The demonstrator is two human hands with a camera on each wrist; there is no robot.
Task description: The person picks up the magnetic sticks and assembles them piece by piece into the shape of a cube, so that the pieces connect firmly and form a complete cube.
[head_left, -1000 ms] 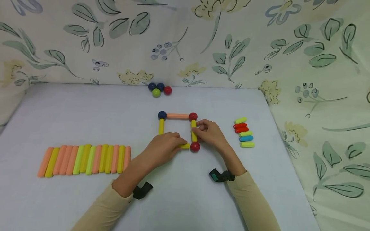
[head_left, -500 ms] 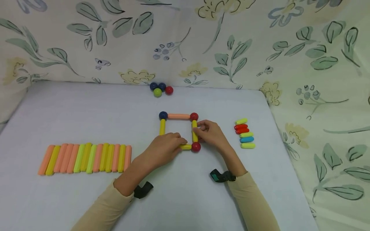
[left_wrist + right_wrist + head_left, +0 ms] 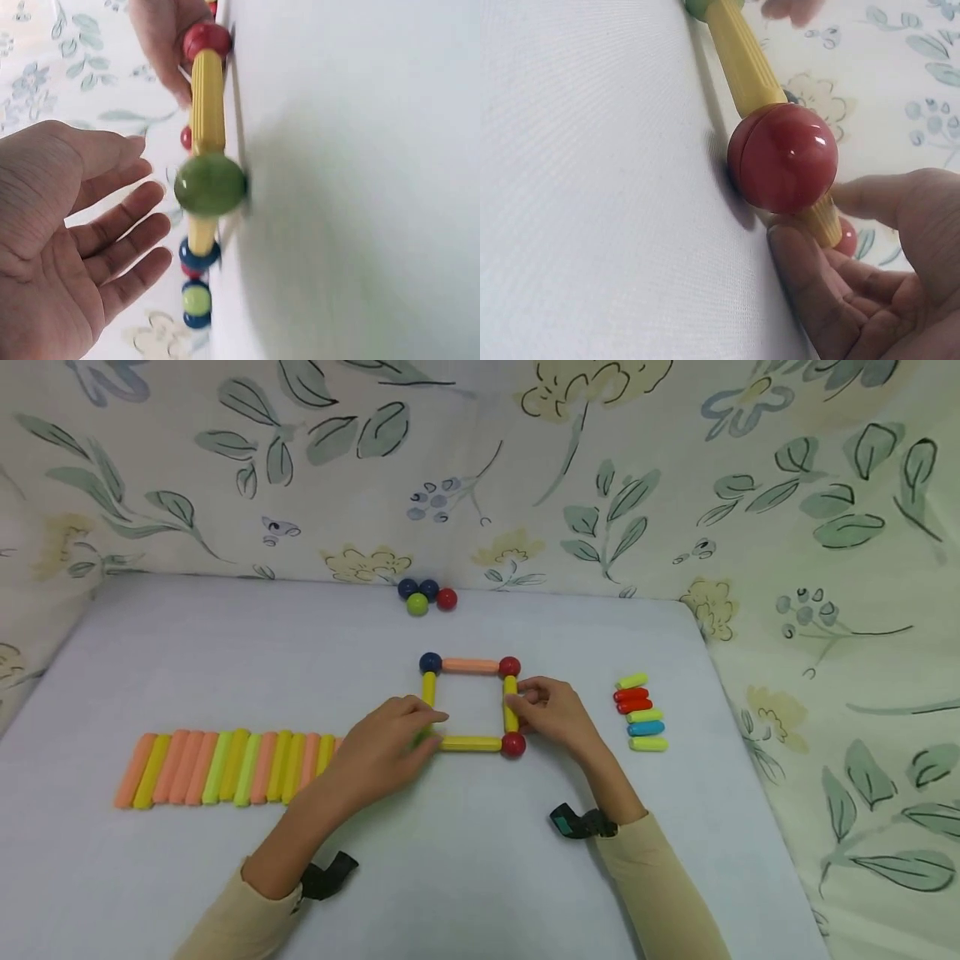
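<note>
Left hand (image 3: 384, 739) hangs loose beside the green ball (image 3: 210, 185); right hand (image 3: 555, 714) pinches a yellow stick (image 3: 512, 721) between two red balls (image 3: 513, 745).

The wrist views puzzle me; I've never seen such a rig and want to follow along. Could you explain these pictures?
There is no machine: these are a person's bare hands, the left hand and the right hand. One camera sits on the head, looking forward and down; the others sit on each wrist, so those pictures look turned sideways. On the white table lies a four-sided frame of sticks, with balls at its corners. A row of long sticks lies to the left, short sticks to the right, and four loose balls near the far edge. The right hand pinches the frame's right-hand yellow stick. The left hand holds nothing; it is open near the green corner ball.
</note>
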